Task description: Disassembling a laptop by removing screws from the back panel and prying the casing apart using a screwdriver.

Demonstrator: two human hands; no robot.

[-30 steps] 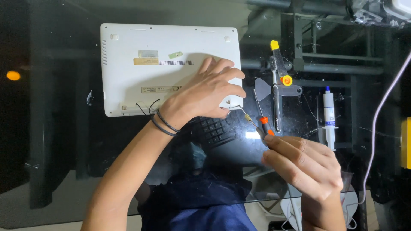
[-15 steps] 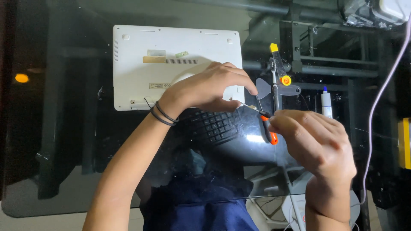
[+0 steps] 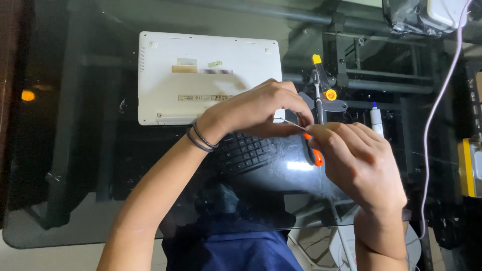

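A white laptop [image 3: 201,75] lies upside down on a dark glass table [image 3: 75,165]. My left hand [image 3: 256,108] rests on its near right corner, fingers curled down over the edge. My right hand [image 3: 359,163] grips a small screwdriver with an orange-and-black handle [image 3: 314,153]. Its thin metal shaft [image 3: 291,124] points left toward the laptop corner under my left fingers. The tip is hidden by those fingers. Two dark bands circle my left wrist [image 3: 201,136].
A grey and yellow tool with an orange knob [image 3: 321,95] lies just beyond my hands. A white syringe-like tube with a blue tip [image 3: 376,120] is to the right. A pale cable [image 3: 437,110] runs down the right side. A yellow object [image 3: 469,168] sits at the right edge.
My right hand has risen and closed in on the left one, bringing the screwdriver up to the laptop's corner. The view has shifted, so the laptop sits further right.
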